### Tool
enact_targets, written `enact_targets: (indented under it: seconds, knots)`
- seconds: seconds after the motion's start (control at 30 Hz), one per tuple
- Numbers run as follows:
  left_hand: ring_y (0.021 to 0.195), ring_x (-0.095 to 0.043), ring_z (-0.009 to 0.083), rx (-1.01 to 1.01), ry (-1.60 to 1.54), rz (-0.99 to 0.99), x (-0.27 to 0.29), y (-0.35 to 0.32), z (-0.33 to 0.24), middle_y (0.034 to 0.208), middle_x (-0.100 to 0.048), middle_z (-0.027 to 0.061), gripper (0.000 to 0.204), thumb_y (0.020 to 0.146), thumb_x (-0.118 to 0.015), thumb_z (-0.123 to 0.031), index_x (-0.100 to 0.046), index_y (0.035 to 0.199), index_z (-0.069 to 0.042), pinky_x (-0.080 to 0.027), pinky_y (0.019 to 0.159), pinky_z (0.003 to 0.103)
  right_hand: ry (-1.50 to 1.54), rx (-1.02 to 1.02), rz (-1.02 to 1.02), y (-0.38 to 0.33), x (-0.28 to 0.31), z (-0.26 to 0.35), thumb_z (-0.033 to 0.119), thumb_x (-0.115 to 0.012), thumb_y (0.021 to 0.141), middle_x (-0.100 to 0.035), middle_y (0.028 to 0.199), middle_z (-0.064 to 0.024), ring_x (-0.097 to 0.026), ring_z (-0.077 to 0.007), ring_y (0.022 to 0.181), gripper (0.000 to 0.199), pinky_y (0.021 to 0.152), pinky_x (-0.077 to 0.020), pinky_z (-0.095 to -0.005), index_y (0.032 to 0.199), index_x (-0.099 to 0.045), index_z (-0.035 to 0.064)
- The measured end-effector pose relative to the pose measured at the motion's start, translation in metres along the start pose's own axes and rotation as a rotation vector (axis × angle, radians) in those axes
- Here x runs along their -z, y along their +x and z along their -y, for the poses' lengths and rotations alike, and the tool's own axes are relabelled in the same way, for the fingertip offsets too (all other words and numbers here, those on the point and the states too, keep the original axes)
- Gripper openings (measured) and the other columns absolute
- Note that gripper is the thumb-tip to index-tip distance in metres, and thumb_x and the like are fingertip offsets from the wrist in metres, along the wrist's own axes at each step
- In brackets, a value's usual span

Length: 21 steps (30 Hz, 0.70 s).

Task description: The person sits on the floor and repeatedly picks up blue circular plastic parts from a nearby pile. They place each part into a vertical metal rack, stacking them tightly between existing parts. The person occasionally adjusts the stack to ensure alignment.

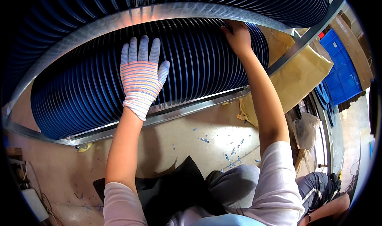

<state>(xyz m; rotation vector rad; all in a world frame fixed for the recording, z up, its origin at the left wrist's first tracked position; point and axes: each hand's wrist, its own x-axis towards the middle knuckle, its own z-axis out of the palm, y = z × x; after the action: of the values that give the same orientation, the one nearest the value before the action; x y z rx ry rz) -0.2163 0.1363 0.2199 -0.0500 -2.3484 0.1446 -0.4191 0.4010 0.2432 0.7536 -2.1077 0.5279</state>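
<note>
A long, rounded row of thin dark-blue rings (195,62), standing edge-on side by side, lies across a metal frame (171,115) in front of me. On its left half rests my left hand (141,76), in a white glove with orange and blue stripes. Its fingers are stretched out flat, pointing away from me, with the thumb apart. At the far right of the row, my bare right hand (239,38) bends over the top edges of the rings. The thumb shows on the near side; the other fingertips are hidden among the rings.
Beyond a curved metal bar (143,15) runs a second row of blue rings (262,1). Brown paper (296,80) and a blue crate (341,62) are at the right. Blue scraps (232,151) litter the floor. A person in dark shorts (318,188) is at the lower right.
</note>
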Motion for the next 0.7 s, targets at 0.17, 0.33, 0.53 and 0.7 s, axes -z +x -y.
enact_targets:
  seconds: [0.17,0.33,0.53,0.7]
  knots:
    - [0.134,-0.04,0.0393,0.011,0.01,0.013,-0.003,0.0,-0.001,0.141,-0.049,0.0195,0.06,0.088,-0.059,-0.042,-0.051,0.139,-0.011,-0.024,0.116,0.051,-0.19,-0.142,0.236,0.018,-0.012,-0.008,0.025,-0.069,0.084,-0.07,0.094,-0.0124,-0.066,-0.0325,0.093,0.022,0.084,-0.053,-0.0431,0.098,-0.07,0.0073]
    - [0.131,-0.044,0.0387,0.01,0.015,-0.02,-0.005,-0.001,0.001,0.138,-0.052,0.0187,0.06,0.087,-0.06,-0.045,-0.055,0.135,-0.01,-0.025,0.115,0.052,-0.297,-0.127,0.344,0.03,-0.012,-0.002,0.034,-0.067,0.087,-0.07,0.099,-0.012,-0.066,-0.0303,0.098,0.029,0.087,-0.0533,-0.042,0.103,-0.071,0.0104]
    - [0.133,-0.041,0.0391,0.023,-0.025,0.013,-0.004,0.0,0.0,0.141,-0.049,0.019,0.06,0.088,-0.059,-0.042,-0.051,0.139,-0.01,-0.024,0.116,0.051,-0.325,-0.124,0.379,0.032,-0.015,-0.004,0.037,-0.064,0.091,-0.071,0.1,-0.0119,-0.067,-0.0291,0.099,0.032,0.089,-0.0526,-0.0407,0.106,-0.071,0.0098]
    - [0.133,-0.041,0.0395,0.014,-0.003,0.011,-0.006,-0.001,0.002,0.14,-0.049,0.0194,0.06,0.088,-0.059,-0.041,-0.051,0.139,-0.01,-0.024,0.116,0.051,-0.348,-0.13,0.434,0.036,-0.014,-0.003,0.037,-0.063,0.092,-0.071,0.103,-0.0126,-0.067,-0.0294,0.098,0.033,0.089,-0.0527,-0.0413,0.106,-0.073,0.0096]
